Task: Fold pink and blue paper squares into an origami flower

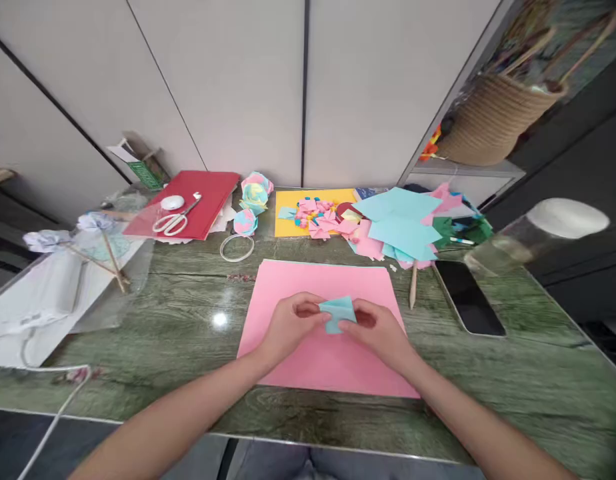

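Note:
Between my two hands is a small folded piece of light blue paper (339, 316), held up over a large pink sheet (318, 367). My left hand (295, 325) pinches its left edge between thumb and fingers. On the other side, my right hand (378, 331) grips the right edge the same way, thumb in front. The pink sheet lies flat on the green marbled table (188, 347), with a thin blue edge showing along its top. Fingertips behind the folded paper are hidden.
Behind lie a yellow sheet (283, 227) with small folded papers, light blue sheets (403, 220), and paper balls (255, 193). Scissors (175, 219) rest on a red folder (203, 193). A phone (468, 297) and a clear white-lidded jar (528, 237) stand right; a white cable (63, 413) hangs left.

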Motion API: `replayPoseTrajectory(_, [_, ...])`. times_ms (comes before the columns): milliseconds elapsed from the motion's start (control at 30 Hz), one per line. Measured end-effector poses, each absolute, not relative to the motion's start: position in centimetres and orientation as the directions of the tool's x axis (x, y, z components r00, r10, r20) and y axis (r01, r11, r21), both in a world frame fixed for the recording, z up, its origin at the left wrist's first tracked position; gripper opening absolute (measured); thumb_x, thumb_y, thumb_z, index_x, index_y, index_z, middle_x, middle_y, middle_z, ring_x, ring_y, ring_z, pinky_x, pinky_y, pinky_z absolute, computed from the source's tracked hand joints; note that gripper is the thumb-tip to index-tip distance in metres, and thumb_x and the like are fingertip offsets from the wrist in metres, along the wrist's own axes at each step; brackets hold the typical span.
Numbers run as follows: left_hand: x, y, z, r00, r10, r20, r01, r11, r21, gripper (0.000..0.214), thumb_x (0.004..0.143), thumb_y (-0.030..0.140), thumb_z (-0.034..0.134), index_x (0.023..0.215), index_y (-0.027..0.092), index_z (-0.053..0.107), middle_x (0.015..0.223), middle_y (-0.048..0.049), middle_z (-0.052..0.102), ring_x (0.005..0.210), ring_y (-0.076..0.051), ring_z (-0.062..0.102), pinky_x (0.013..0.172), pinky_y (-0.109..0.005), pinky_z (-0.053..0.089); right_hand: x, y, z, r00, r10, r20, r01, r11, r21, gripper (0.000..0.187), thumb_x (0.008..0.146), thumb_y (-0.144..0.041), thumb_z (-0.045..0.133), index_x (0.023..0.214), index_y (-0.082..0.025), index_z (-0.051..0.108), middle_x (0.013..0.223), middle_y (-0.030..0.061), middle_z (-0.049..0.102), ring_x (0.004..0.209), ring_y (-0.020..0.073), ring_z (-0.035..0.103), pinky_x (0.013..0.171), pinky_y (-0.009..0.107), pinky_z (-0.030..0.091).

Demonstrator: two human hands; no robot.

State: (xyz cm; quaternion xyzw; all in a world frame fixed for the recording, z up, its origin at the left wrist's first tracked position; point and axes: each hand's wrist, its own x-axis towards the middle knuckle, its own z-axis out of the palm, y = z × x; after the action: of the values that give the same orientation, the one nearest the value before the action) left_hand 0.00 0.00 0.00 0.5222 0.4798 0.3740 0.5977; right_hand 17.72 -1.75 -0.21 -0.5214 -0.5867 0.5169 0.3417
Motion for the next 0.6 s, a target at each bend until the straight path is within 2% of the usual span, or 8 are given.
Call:
replayPoseTrajectory(167, [0.27,-0.03,-0.20,0.253,0.951,-0.178,0.045,0.173,0.984,0.021,0.061,0.024,0.067,0.078,0.014,0.062,0.071,-0.0030,0.065,0.066,-0.013,0.059,0.061,-0.022,0.046,17.99,-1.74,-0.58,-0.198,0.971,-0.135,0.272,-0.078,-0.959,0.017,0.069,-0.032,0.060,0.072,-0.016,0.058,0.067,-0.0009,0.057,0.064,0.0133,0.050,0.060,0.023,0.039])
replayPoseTrajectory(433, [0.11,-0.14,-0.44,0.258,0.955,-0.145,-0.028,0.157,0.987,0.015,0.063,0.027,0.067,0.070,0.014,0.064,0.068,-0.0021,0.065,0.065,-0.013,0.058,0.062,-0.022,0.045,17.92,-1.86,-0.83,-0.184,0.975,-0.123,0.278,-0.068,-0.958,0.016,0.070,-0.031,0.060,0.068,-0.016,0.055,0.065,-0.0014,0.053,0.064,0.0127,0.048,0.060,0.023,0.038])
replayPoseTrajectory(600, [0.01,-0.13,-0.31,0.259,0.953,-0.155,-0.014,0.164,0.986,0.017,0.064,0.030,0.066,0.066,0.013,0.065,0.066,-0.0030,0.066,0.063,-0.013,0.057,0.061,-0.023,0.043,17.78,-1.93,-0.20,-0.235,0.967,-0.101,0.291,-0.029,-0.956,0.015,0.071,-0.031,0.060,0.076,-0.017,0.055,0.073,-0.0007,0.056,0.070,0.0134,0.050,0.064,0.024,0.039])
